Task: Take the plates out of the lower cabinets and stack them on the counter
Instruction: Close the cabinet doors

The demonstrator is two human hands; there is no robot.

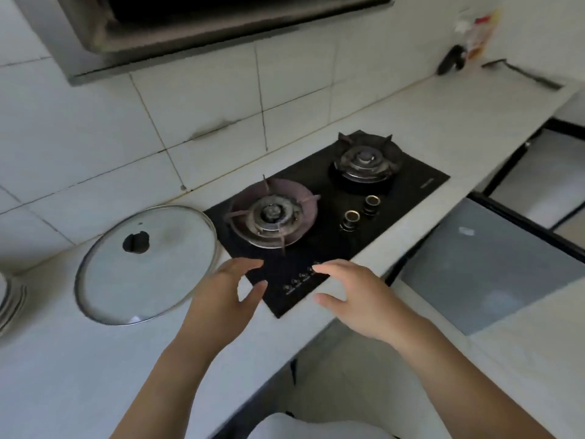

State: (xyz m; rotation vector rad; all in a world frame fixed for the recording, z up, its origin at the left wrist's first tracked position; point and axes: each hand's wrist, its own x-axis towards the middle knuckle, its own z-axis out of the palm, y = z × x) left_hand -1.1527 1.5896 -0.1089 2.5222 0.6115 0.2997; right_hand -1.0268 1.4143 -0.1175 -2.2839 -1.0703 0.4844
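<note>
**White counter, two empty hands: hazards before the next plate**

White stone-look counter (95,375) runs along a tiled wall. At the right, below its edge, a grey flat cabinet door (490,280) appears swung open; the cabinet's inside is not visible. A black glass two-burner gas hob (316,248) is set into the counter. A round clear-glass pan lid with a steel rim (164,264) lies flat on the counter just left of the hob.

The left hand (221,299) and right hand (357,302) hover over the hob's front edge, fingers spread and relaxed, holding nothing.

A stack of white plates (9,299) stands on the counter at the far left, cut off by the frame edge, with the lid between it and the hands.

Likely hazards:
- A plate carried across to the stack could clip the lid and slide it or chip its glass.
- The open door stands out into the standing space, so a leg or a lifted plate could strike it.
- A plate set down off-centre could leave the stack uneven. How close the stack stands to the counter edge cannot be told.
</note>
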